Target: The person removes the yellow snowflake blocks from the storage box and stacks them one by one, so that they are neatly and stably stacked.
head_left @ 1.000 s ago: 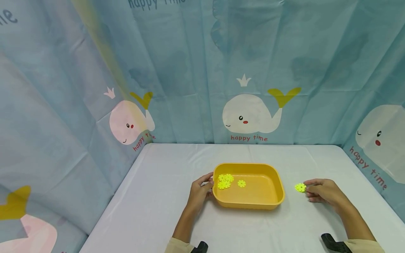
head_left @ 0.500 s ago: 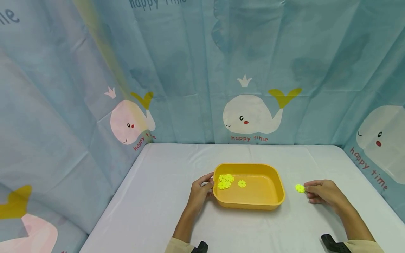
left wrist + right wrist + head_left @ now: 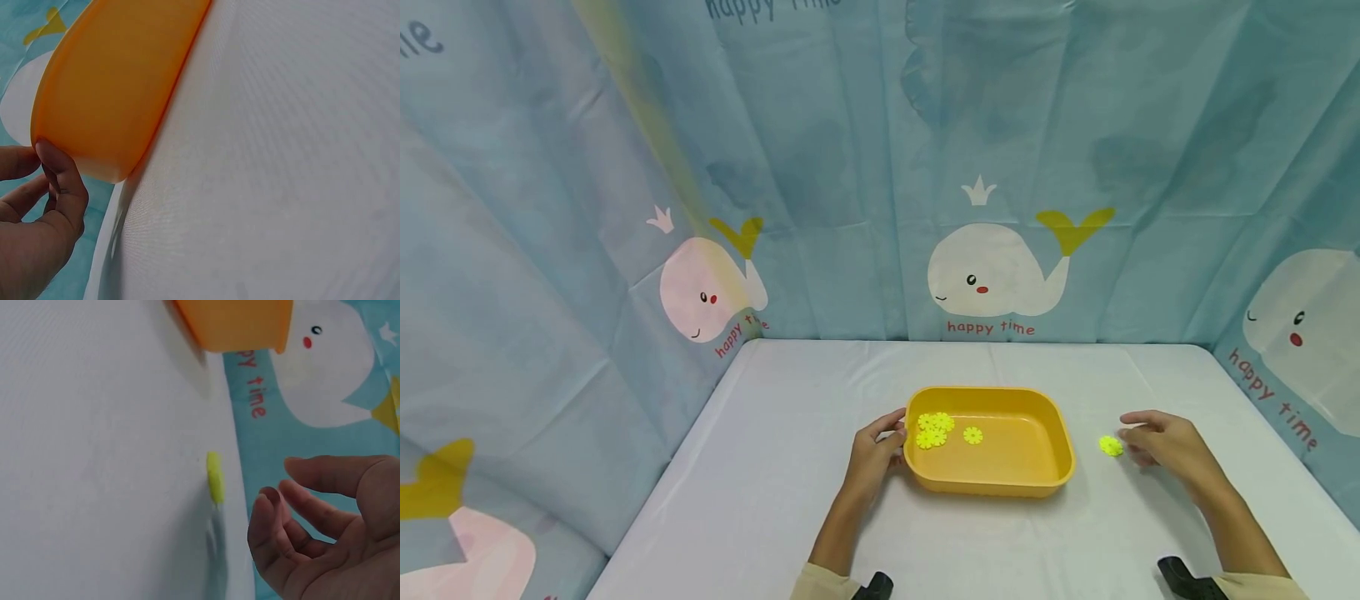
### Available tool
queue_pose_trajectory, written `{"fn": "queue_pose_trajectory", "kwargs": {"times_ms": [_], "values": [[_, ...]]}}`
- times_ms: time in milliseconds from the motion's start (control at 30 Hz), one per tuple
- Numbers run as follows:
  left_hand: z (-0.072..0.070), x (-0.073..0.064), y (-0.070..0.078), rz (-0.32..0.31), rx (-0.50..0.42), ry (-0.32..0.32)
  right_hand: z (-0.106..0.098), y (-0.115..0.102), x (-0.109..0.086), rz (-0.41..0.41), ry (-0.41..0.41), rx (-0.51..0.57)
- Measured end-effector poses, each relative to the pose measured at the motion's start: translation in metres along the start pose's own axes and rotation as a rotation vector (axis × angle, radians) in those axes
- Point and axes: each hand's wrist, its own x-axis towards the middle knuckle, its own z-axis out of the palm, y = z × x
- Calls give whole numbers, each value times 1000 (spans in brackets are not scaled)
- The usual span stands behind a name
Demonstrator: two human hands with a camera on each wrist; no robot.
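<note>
A yellow plastic tray (image 3: 1000, 458) sits on the white cloth-covered table. My left hand (image 3: 874, 454) pinches its left rim between thumb and fingers, as the left wrist view also shows at the tray's end wall (image 3: 100, 112). Several bright yellow flower-shaped pieces (image 3: 932, 437) lie bunched at the tray's left end, and a single flower piece (image 3: 973, 435) lies apart from them. Right of the tray, a yellow flower-shaped piece (image 3: 1111, 446) rests on the table. My right hand (image 3: 1168, 446) hovers just right of it, fingers parted and holding nothing; the right wrist view shows a gap between fingertips and flower piece (image 3: 214, 477).
White cloth covers the table (image 3: 805, 433) around the tray. Blue curtains (image 3: 850, 167) with whale prints enclose the table's back and sides. A dark wrist strap part (image 3: 1183, 577) shows near the right sleeve.
My right hand has let go of the yellow flower piece and lifted slightly, its fingers spreading. The flower piece stays on the table. My left hand and the tray hold still.
</note>
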Motion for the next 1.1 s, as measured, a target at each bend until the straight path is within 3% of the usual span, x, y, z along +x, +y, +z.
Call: {"fn": "queue_pose_trajectory", "kwargs": {"times_ms": [567,1100], "values": [[-1,1,-1,4,-7,-13,18,-39,-21,-190,86,-9],[-2,-1,0,10,-5,-22,43,-67,-24,-376,150,84]]}}
